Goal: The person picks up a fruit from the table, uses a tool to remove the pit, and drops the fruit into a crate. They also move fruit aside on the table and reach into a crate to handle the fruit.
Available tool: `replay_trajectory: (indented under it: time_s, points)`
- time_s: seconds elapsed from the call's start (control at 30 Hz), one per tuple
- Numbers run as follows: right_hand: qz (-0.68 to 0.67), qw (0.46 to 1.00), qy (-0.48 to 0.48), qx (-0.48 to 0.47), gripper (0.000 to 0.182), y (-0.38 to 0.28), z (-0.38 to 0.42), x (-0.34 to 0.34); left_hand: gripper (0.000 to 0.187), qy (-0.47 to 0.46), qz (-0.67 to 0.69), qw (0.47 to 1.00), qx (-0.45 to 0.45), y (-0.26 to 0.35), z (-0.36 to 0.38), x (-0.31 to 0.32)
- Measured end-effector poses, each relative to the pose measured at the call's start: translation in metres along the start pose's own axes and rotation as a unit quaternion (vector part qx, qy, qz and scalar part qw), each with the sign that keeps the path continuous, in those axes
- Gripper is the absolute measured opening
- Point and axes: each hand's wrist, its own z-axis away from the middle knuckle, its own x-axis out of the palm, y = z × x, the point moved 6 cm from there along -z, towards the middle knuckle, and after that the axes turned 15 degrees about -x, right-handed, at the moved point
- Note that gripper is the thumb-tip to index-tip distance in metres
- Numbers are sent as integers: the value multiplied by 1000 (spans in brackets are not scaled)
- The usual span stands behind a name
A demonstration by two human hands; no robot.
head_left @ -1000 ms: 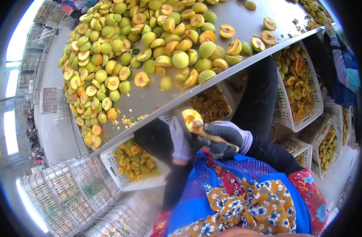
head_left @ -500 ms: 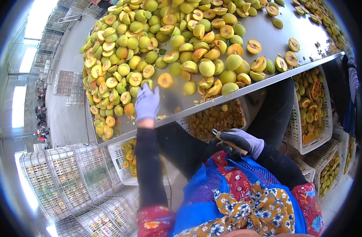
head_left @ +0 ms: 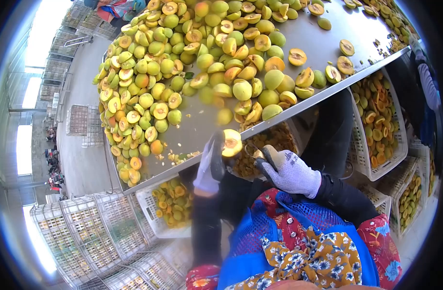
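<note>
My left hand (head_left: 211, 163), in a grey glove with dark fingers, holds a halved yellow fruit (head_left: 232, 143) by its edge, cut face showing, just off the table's front edge. My right hand (head_left: 291, 170), gloved the same way, is closed round a small tool whose thin metal loop (head_left: 251, 149) points at the fruit; its handle is mostly hidden by the fingers. Beyond both hands, many halved green-yellow fruits (head_left: 161, 107) lie heaped on the metal table (head_left: 195, 126). Under the hands a crate of brownish pieces (head_left: 277, 140) shows partly.
A white crate (head_left: 146, 205) of fruit halves stands below the table at left, and more fruit crates (head_left: 373, 173) at right. Stacked crates (head_left: 81, 217) fill the lower left. A co-worker's sleeve (head_left: 426, 87) shows at far right, another person (head_left: 117, 8) at the top left.
My left hand has come back from the heap to the table's edge and now holds a fruit half. My right hand has turned and moved the tool up beside it.
</note>
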Motion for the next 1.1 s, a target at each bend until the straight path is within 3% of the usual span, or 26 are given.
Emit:
replay_trajectory:
  time_s: [0.03, 0.1, 0.17, 0.23, 0.37, 0.43, 0.47, 0.57, 0.6, 0.63, 0.67, 0.7, 0.73, 0.77, 0.8, 0.87, 0.9, 0.93, 1.0, 1.07, 1.1]
  points:
    - [-9, 999, 1, 33, 26, 1, 1, 2, 55, 16, 115, 993, 7, -22, -3, 3]
    - [22, 999, -5, 33, 30, -2, 4, 6, 57, -36, 140, 988, 53, -25, 2, 24]
    - [18, 998, -25, 54, 28, -5, 10, 8, 52, 57, -74, 975, 203, -13, 27, 42]
    - [20, 998, -23, 54, 29, -7, 16, 13, 47, 105, -157, 943, 275, -4, 48, 55]
    - [78, 997, 16, -8, 32, -27, 27, 19, 39, 89, -27, 966, 241, -16, 59, 60]
    - [72, 997, -10, 13, 30, -36, 32, 22, 37, 82, 53, 974, 204, -30, 62, 57]
    - [71, 997, -25, 22, 30, -40, 35, 23, 37, 100, 37, 970, 218, -34, 65, 57]
    - [86, 993, -10, -80, 33, -50, 46, 29, 36, 160, 2, 948, 274, -41, 80, 61]
    - [-81, 997, -16, 13, 35, -43, 49, 32, 35, 181, -3, 934, 307, -39, 87, 66]
    - [-247, 963, -23, 107, 37, -40, 54, 33, 34, 203, -8, 919, 338, -37, 95, 71]
    - [-404, 893, -32, 197, 39, -40, 59, 36, 31, 223, -43, 903, 366, -33, 103, 77]
    - [-497, 844, -62, 191, 44, -48, 60, 31, 30, 244, -64, 891, 377, -40, 103, 79]
    - [-605, 760, -46, 233, 44, -49, 71, 34, 31, 218, -65, 891, 393, -47, 101, 82]
    - [-699, 661, -34, 271, 43, -51, 83, 36, 32, 195, -65, 888, 411, -52, 98, 84]
    - [-845, 460, -89, 260, 43, -51, 90, 53, 34, 154, -72, 895, 412, -58, 94, 87]
    - [-904, 293, -77, 303, 40, -38, 107, 70, 39, 54, 37, 941, 332, -64, 96, 102]
    - [-904, 282, -55, 317, 40, -37, 111, 70, 40, -3, 99, 953, 286, -67, 92, 109]
    - [-904, 271, -33, 330, 40, -35, 114, 69, 42, 6, 100, 957, 274, -69, 90, 111]
    - [-929, 222, -76, 286, 40, -42, 113, 61, 45, 19, 102, 963, 249, -73, 87, 114]
    - [-921, 301, -88, 232, 39, -42, 111, 56, 45, 127, -33, 940, 317, -83, 78, 102]
    - [-913, 341, -94, 202, 38, -45, 107, 50, 46, 57, 107, 957, 264, -90, 68, 100]
